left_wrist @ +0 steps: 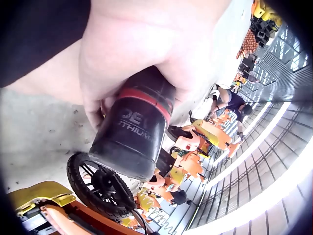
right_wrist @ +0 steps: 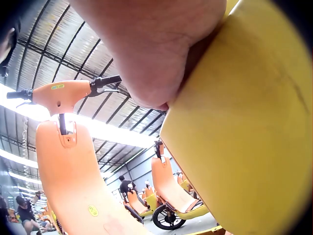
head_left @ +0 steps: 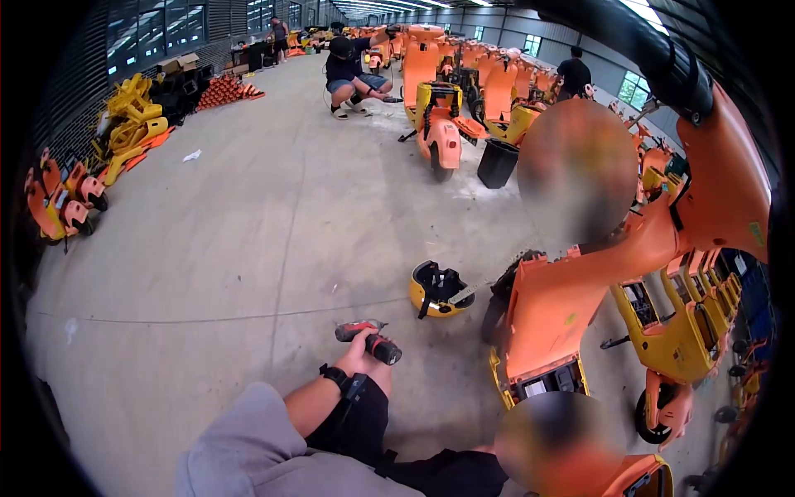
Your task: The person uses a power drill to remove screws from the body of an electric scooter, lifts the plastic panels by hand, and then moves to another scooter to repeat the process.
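Note:
My left hand [head_left: 358,361] grips a red and black cordless drill [head_left: 383,349] low over the concrete floor. In the left wrist view its black battery end [left_wrist: 132,132] juts out below the curled fingers. My right hand [right_wrist: 156,54] holds the edge of a yellow scooter panel [right_wrist: 244,127], with most of its fingers hidden behind that panel. An orange scooter [head_left: 551,315] stands right in front, its handlebar column rising at the upper right. The right hand is largely covered by a blurred patch in the head view.
A yellow helmet [head_left: 439,290] lies on the floor beside the front scooter. Rows of scooters [head_left: 679,340] line the right side. A black bin [head_left: 498,163] stands farther off. A crouching person [head_left: 352,70] works at another scooter; yellow parts [head_left: 132,124] are piled at the left wall.

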{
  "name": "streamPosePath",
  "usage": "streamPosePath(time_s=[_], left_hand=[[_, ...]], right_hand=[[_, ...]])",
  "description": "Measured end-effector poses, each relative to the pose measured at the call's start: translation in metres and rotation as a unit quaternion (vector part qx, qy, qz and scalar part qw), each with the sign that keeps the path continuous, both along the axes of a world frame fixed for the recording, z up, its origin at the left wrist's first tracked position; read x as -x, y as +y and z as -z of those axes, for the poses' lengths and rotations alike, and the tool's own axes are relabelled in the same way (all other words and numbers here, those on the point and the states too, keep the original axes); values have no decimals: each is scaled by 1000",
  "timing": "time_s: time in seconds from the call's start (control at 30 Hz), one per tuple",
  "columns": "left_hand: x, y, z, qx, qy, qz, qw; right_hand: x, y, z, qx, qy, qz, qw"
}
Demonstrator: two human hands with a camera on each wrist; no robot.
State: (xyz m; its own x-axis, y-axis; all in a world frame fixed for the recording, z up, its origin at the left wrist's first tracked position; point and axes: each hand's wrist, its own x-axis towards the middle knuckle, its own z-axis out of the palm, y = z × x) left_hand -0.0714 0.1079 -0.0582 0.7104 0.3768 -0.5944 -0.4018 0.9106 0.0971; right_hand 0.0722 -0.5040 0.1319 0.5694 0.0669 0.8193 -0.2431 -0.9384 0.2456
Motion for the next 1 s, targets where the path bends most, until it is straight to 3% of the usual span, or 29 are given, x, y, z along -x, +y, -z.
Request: streamPosePath(time_s=[0.6,1.0], left_hand=[[4,-4,-8,-34,-11,6,999],[4,-6,-12,-38,-7,12,999]], right_hand=[[0,9,-6,25,-21,12,999],[9,6,-10,-25,72,17,997]])
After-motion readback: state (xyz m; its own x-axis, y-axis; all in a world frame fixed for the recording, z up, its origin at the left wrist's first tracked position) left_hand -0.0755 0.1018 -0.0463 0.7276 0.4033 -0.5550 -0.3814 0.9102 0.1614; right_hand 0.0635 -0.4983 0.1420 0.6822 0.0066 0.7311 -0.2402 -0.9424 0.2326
